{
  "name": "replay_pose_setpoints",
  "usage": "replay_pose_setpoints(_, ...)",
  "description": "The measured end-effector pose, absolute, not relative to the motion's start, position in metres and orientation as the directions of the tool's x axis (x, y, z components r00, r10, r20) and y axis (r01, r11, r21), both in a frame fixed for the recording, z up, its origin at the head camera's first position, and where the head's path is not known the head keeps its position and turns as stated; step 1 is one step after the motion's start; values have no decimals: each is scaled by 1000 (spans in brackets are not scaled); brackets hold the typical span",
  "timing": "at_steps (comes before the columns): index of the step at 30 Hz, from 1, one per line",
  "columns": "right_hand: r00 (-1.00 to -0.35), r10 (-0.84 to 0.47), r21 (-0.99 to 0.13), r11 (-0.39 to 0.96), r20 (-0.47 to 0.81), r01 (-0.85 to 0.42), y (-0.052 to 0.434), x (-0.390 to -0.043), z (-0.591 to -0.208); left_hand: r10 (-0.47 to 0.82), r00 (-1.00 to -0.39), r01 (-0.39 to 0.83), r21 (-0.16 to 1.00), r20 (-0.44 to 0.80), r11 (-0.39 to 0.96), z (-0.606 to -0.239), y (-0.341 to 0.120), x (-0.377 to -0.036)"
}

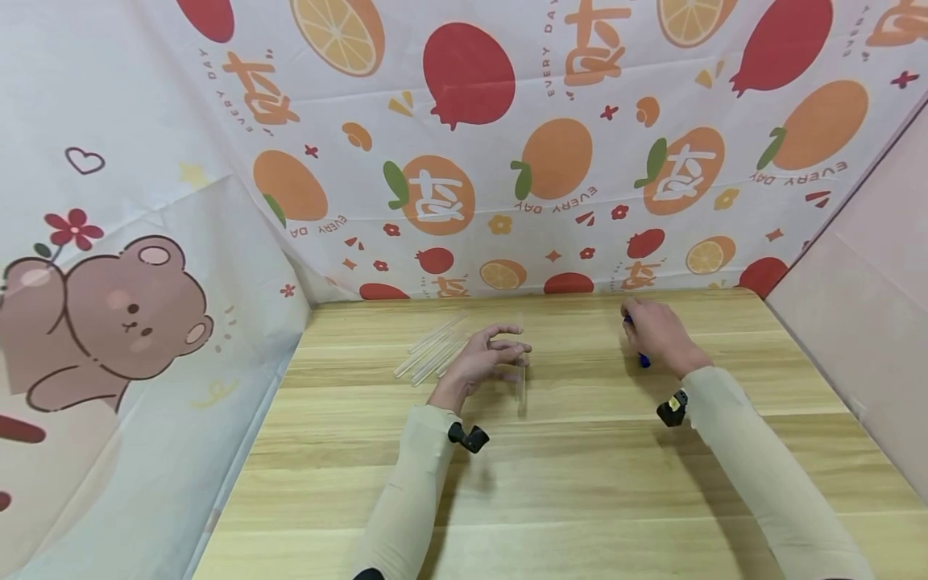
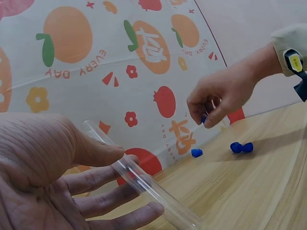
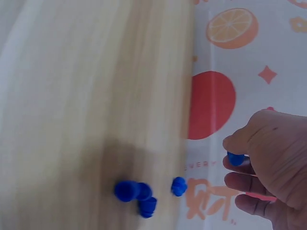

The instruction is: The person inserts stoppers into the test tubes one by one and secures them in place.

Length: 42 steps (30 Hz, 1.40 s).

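My left hand [image 1: 507, 352] holds a clear plastic tube [image 1: 520, 385] just above the wooden table [image 1: 580, 483]. In the left wrist view the thumb lies on top of the tube [image 2: 144, 184] and the curled fingers [image 2: 120, 201] sit beneath it. My right hand [image 1: 638, 321] hovers at the table's far right and pinches a small blue cap [image 3: 235, 158] between thumb and fingertips; the cap [image 2: 204, 120] also shows in the left wrist view. Several loose blue caps [image 3: 135, 192] lie on the table under that hand [image 3: 240, 165].
A pile of clear tubes [image 1: 433, 350] lies on the table left of my left hand. Fruit-print sheets [image 1: 507, 161] wall the table at the back, a bear-print sheet [image 1: 130, 322] on the left, a plain pink panel [image 1: 863, 306] on the right.
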State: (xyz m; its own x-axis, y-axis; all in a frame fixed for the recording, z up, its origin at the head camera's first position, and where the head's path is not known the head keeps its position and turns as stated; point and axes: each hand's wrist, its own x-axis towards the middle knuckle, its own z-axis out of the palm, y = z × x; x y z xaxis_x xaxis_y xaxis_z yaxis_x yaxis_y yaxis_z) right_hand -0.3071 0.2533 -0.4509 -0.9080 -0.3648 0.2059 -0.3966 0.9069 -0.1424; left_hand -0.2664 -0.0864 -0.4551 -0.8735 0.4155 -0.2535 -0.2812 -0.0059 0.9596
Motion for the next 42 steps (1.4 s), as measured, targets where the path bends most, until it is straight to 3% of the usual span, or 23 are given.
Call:
replay_pose_setpoints(7, -931, -288, -258, 903, 224, -342, 248, -312, -433, 415, -874, -277, 961, -251, -2, -453, -86, -265)
replay_pose_setpoints(23, -899, -236, -452, 800, 369, -395, 227, -316, -404, 415, -876, -259, 966, -246, 28, -449, -83, -263)
replay_pose_setpoints(34, -947, -190, -616, 723, 258, -312, 214, -320, -396, 407, -880, -253, 967, -245, 34, -446, -79, -260)
replay_pose_setpoints(42, -949, -189, -626, 716, 252, -309, 205, -320, -391, 423, -876, -238, 970, -234, 44, -444, -76, -257)
